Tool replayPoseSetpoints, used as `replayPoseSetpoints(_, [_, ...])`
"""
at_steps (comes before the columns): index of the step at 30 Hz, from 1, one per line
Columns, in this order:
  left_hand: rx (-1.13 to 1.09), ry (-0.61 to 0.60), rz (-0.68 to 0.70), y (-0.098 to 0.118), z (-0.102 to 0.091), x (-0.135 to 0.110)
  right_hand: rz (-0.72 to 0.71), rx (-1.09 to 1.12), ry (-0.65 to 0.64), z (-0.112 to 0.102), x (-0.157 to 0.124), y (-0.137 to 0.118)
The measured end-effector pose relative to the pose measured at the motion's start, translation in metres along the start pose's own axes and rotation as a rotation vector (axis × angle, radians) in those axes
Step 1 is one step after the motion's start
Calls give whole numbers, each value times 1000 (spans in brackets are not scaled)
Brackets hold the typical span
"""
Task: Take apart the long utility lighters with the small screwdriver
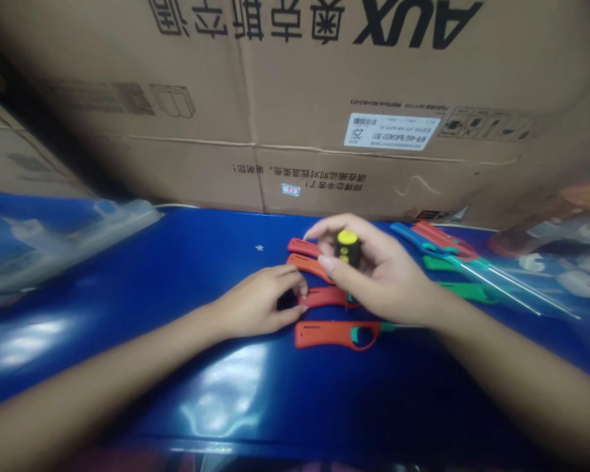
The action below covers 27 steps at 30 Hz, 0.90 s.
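The right hand gripped a screwdriver upright above a red lighter, whose handle end the left hand pinched on the blue table. Pressed off-centre, the blurred tip might have skidded; a loosened pinch could have let the lighter swivel into the orange lighter beside it.

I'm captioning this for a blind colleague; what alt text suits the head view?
A person's right hand holds a black-and-yellow screwdriver over red and orange lighters lined up on a blue table, while the left hand touches the end of one. A large cardboard box stands behind.
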<state>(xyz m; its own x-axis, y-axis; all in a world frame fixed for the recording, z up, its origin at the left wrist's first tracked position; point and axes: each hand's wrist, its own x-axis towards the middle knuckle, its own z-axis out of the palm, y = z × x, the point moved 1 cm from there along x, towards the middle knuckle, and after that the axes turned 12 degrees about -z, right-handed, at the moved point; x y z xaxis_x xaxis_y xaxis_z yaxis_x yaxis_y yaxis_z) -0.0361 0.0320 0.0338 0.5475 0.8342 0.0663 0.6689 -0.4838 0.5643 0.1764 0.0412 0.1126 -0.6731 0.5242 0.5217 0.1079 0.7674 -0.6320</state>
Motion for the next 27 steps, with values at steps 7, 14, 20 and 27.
replayPoseSetpoints(7, [19,-37,-22,2,-7,3,189,-521,-594,-7,-4,20])
replayPoseSetpoints(14, [230,-50,26,4,-18,2,285,-555,-851,8,-8,29])
replayPoseSetpoints(20, [469,-100,99,15,-25,4,287,-547,-866,13,-11,27])
replayPoseSetpoints(27, [721,-29,235,19,-13,8,265,-543,-848,13,-13,29])
